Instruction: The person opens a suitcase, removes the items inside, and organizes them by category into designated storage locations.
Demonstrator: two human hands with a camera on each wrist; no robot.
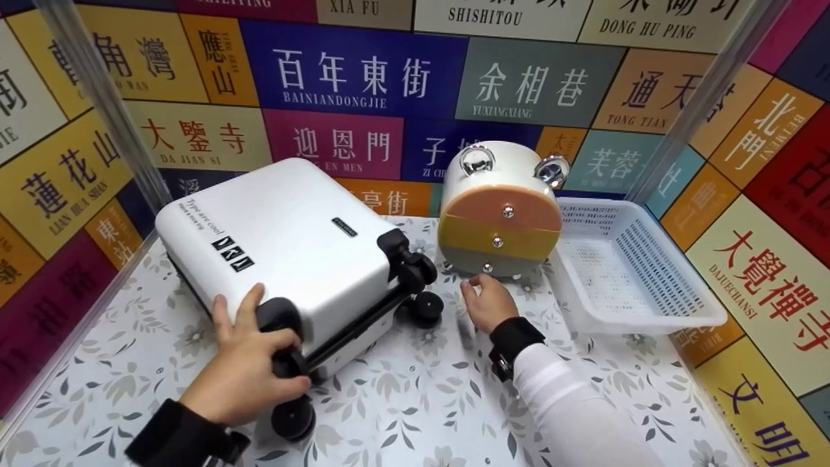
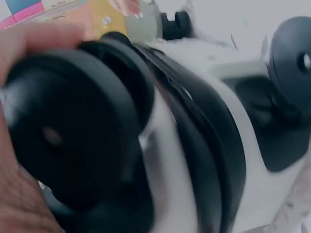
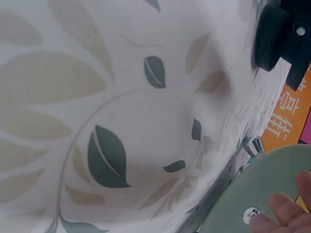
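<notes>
A small white suitcase (image 1: pixel 285 240) with black wheels lies on its side on the floral tablecloth. My left hand (image 1: pixel 249 366) grips the near-corner wheel (image 1: pixel 280 337); that wheel (image 2: pixel 73 131) fills the left wrist view, with my palm at the left edge. A round drawer unit (image 1: pixel 499 214) with orange, yellow and grey-green fronts and small silver knobs stands behind. My right hand (image 1: pixel 487 299) reaches its bottom grey-green drawer (image 3: pixel 252 189), and its fingertips (image 3: pixel 284 211) touch the front beside the knob (image 3: pixel 250 214) without closing round it.
A white perforated plastic basket (image 1: pixel 648 311) sits at the right, close to the drawer unit. Colourful sign-covered walls enclose the table on three sides. Another suitcase wheel (image 1: pixel 426 305) lies just left of my right hand.
</notes>
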